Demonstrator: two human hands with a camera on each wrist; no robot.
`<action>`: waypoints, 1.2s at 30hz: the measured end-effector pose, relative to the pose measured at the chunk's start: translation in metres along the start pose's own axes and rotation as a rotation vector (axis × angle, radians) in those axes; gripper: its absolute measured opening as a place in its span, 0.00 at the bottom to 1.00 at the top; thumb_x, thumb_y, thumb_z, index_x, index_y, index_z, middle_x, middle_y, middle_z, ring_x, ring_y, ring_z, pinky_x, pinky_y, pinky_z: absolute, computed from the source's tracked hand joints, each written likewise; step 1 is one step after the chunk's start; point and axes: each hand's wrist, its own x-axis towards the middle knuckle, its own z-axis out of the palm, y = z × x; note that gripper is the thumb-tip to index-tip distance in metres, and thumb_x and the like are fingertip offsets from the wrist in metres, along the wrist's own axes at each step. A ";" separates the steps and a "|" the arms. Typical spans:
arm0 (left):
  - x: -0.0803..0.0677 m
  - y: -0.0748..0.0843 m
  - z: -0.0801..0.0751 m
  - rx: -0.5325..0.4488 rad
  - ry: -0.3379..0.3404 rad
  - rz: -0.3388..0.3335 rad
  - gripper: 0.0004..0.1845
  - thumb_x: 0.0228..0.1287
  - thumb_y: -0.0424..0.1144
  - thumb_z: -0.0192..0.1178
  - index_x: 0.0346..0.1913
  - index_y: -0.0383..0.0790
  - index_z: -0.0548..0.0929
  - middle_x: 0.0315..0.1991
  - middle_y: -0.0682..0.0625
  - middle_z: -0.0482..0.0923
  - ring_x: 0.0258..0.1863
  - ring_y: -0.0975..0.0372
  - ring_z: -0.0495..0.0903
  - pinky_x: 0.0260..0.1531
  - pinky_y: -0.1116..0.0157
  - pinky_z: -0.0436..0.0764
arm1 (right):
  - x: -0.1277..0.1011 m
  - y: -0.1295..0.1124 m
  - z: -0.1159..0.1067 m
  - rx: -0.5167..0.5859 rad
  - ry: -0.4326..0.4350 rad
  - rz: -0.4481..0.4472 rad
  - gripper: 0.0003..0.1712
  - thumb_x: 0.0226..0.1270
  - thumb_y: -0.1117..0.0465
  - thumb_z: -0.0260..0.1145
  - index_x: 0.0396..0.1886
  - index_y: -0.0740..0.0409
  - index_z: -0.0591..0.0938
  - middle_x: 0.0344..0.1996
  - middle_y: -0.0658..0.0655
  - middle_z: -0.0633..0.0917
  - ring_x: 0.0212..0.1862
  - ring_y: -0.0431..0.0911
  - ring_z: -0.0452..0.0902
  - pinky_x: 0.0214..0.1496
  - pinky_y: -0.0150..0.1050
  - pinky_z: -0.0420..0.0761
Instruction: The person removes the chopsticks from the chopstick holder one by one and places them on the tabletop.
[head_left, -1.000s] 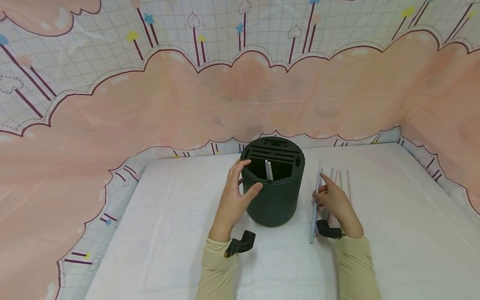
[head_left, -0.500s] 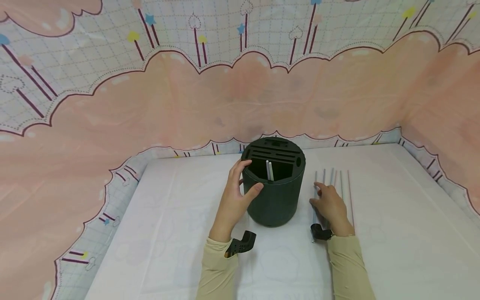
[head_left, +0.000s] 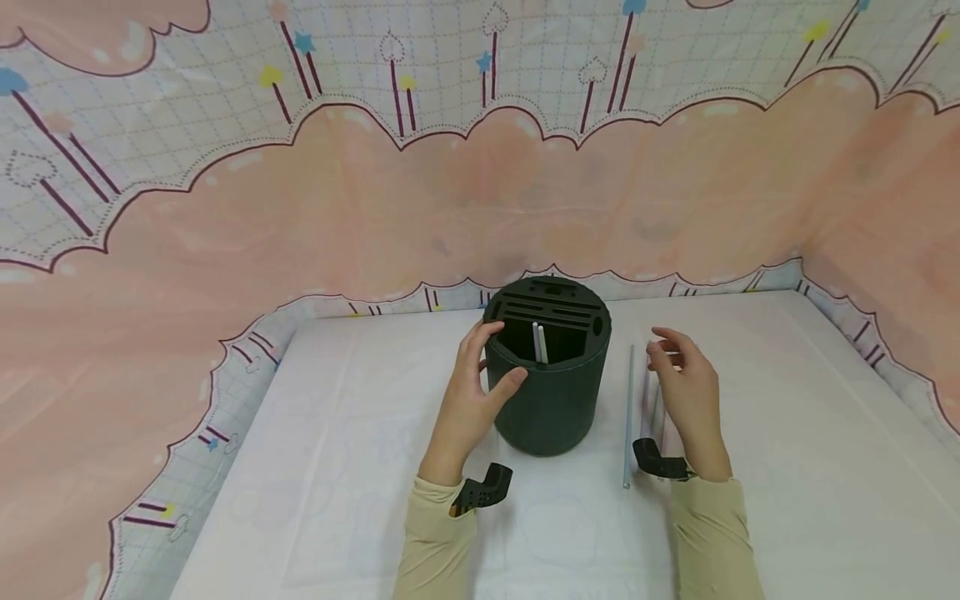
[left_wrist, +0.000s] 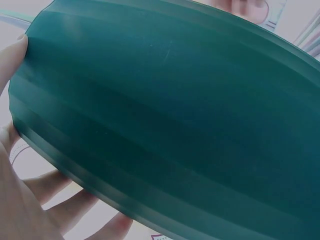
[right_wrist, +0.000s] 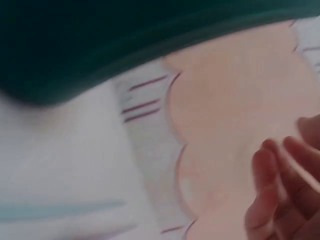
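Only the head view shows two white sticks (head_left: 538, 342) inside the dark green cylindrical plastic holder (head_left: 550, 375). Left hand (head_left: 468, 400) clasps its 9 o'clock side; right hand (head_left: 686, 392) hovers, fingers (head_left: 663, 340) apart, loosely curled.

big dark green tub (left_wrist: 175, 125) fills almost the whole view | left hand (left_wrist: 20, 200) wraps the tub's lower left side | thumb tip (left_wrist: 12, 52) presses the tub's top left edge | fingers (left_wrist: 75, 207) curl under the tub | white cloth (left_wrist: 37, 157) shows beside the tub's left edge
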 end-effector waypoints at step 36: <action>-0.003 0.020 -0.007 -0.054 -0.011 0.026 0.30 0.59 0.42 0.58 0.64 0.49 0.60 0.68 0.48 0.47 0.65 0.58 0.52 0.57 0.52 0.62 | -0.046 -0.111 0.036 -0.113 -0.003 -0.842 0.16 0.64 0.55 0.57 0.44 0.60 0.80 0.36 0.55 0.83 0.43 0.50 0.73 0.63 0.50 0.57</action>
